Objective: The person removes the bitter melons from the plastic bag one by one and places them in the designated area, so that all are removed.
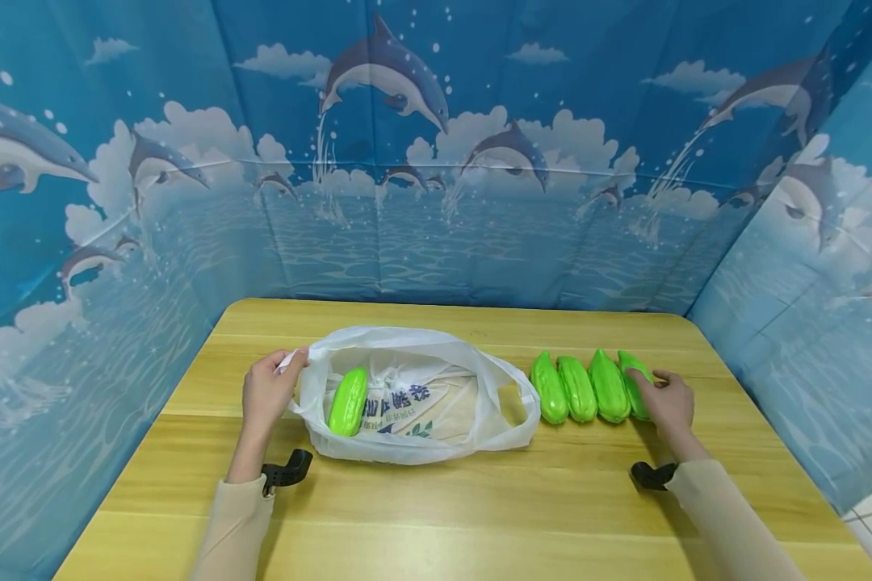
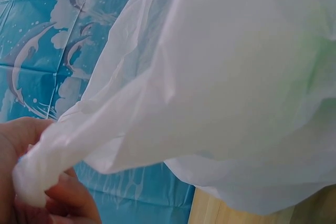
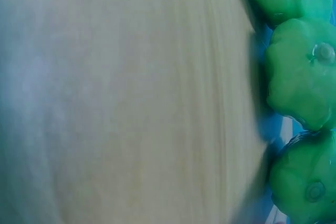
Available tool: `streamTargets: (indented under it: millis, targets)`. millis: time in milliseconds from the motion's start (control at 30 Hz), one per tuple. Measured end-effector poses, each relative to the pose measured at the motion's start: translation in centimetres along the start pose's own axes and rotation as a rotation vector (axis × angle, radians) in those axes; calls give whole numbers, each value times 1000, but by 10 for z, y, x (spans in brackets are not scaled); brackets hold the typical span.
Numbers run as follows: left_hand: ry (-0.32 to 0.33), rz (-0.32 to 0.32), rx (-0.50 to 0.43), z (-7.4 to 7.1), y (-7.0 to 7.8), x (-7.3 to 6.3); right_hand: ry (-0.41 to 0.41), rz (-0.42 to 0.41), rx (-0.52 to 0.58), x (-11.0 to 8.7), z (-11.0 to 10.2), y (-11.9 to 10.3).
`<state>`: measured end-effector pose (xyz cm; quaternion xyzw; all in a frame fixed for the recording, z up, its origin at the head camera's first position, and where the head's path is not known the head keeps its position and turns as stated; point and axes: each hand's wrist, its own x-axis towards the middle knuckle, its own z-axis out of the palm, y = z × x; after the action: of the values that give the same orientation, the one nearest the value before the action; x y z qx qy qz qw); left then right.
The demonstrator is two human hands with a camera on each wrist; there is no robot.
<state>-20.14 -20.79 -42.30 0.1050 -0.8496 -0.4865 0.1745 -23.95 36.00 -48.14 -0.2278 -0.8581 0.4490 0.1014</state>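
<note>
In the head view my left hand (image 1: pixel 270 391) pinches the left handle of a white plastic bag (image 1: pixel 421 452), whose mouth gapes upward on the table. The left wrist view shows the bunched plastic (image 2: pixel 39 174) between thumb and fingers. One bright green ridged bitter melon (image 1: pixel 348 402) lies inside the bag at its left. On the right, several similar bitter melons (image 1: pixel 577 389) lie side by side. My right hand (image 1: pixel 667 401) is at the rightmost bitter melon (image 1: pixel 634 386), thumb over it and fingers by its right side. Blunt melon ends (image 3: pixel 302 74) appear in the right wrist view.
A wooden table (image 1: pixel 436 516) carries everything. Behind it and along both sides hangs a blue dolphin-print curtain (image 1: pixel 421 242). The bag's right handle loop (image 1: pixel 526 399) reaches close to the leftmost melon of the row. Dark wrist mounts (image 1: pixel 288 468) sit on both forearms.
</note>
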Motion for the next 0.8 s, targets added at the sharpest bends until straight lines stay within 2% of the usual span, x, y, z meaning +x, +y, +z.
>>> streamTargets:
  millis: [167,433,533,667,800]
  targets:
    - [-9,-11,4,0,2,-1,2,21,26,-1,-3,-1]
    - [-3,8,-11,1,1,-1,67,-13,56,0,-4,-11]
    - [9,20,-19,2,0,-1,100,-52,52,-1,-4,-16]
    - [7,19,-19,2,0,-1,190,-121,73,-1,1,-23]
    - [-1,14,-13,1,2,0,249,-194,127,-7,5,-34]
